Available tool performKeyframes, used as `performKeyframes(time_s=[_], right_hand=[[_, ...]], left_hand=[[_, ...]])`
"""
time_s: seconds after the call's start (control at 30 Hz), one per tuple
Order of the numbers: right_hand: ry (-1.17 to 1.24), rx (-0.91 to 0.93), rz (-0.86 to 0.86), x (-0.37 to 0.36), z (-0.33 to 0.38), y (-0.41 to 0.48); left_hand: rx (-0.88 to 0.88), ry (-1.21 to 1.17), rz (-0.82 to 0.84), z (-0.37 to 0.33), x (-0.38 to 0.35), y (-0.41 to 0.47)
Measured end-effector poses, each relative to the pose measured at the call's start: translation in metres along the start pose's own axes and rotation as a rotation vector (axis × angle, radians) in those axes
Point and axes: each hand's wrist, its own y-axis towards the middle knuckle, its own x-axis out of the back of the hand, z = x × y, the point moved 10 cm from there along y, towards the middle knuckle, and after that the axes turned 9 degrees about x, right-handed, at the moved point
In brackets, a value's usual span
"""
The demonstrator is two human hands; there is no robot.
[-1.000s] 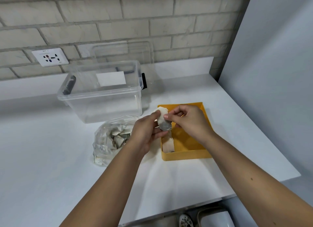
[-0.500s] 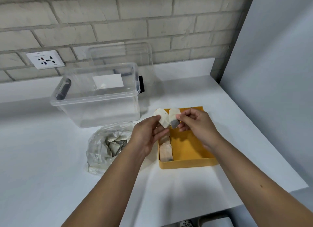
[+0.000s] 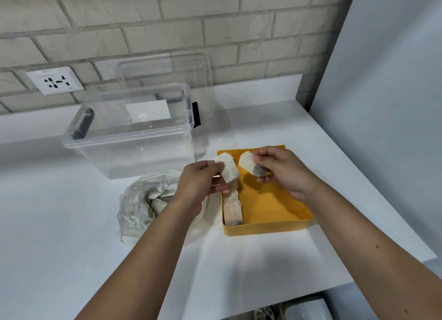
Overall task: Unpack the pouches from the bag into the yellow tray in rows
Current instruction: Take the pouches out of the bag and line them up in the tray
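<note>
Nearest me is the smooth white tabletop (image 3: 71, 224), matte and flat. On it to the left sits the bag (image 3: 138, 205), thin crinkled clear plastic, slumped, with folded papery pouches showing through. Just right of it stands the yellow tray (image 3: 265, 229), a shallow rectangle of hard plastic with low walls. A row of pouches (image 3: 232, 207) lies along its left wall, soft and beige, long axis running near to far.

Above the tray's far half, my left hand (image 3: 198, 185) has its grip pinched on a pouch (image 3: 228, 169): pale, oblong, fabric-like, tilted with its upper end pointing far-left and its lower end down toward the row. My right hand (image 3: 284, 174) has its grip closed on a second pouch (image 3: 250, 166), its rounded pale end pointing far-left and its dark grey end against the fingers. The two pouches are near each other but apart.

Beyond stands a clear plastic box (image 3: 129, 152) with rounded corners and dark latches, then a clear lid (image 3: 167, 68) against the rough brick wall (image 3: 215, 21), and a white socket (image 3: 55, 80).
</note>
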Motion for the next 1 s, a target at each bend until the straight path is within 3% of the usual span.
performKeyframes(time_s=[0.07, 0.17, 0.27, 0.37, 0.6, 0.83, 0.93, 1.0], right_hand=[[-0.137, 0.115, 0.149, -0.014, 0.023, -0.003], [-0.326, 0.212, 0.223, -0.02, 0.044, 0.001], [-0.343, 0.217, 0.233, -0.022, 0.05, 0.005], [-0.336, 0.196, 0.257, -0.024, 0.047, 0.004], [0.012, 0.132, 0.124, -0.011, 0.032, 0.001], [0.029, 0.159, 0.06, -0.008, 0.033, 0.006], [0.003, 0.229, -0.068, 0.01, 0.042, 0.015], [-0.147, 0.323, -0.132, 0.025, 0.05, 0.023]], left_hand=[[0.022, 0.035, 0.035, 0.001, -0.005, -0.002], [0.074, 0.022, 0.134, 0.002, -0.019, -0.008], [0.083, 0.008, 0.19, 0.003, -0.026, -0.014], [0.051, 0.071, 0.141, 0.003, -0.024, -0.014], [-0.024, -0.008, 0.074, -0.004, -0.012, -0.012], [-0.042, -0.006, 0.079, -0.005, -0.013, -0.014], [-0.075, -0.005, 0.04, -0.01, -0.007, -0.011], [-0.107, -0.022, -0.008, -0.018, 0.004, -0.008]])
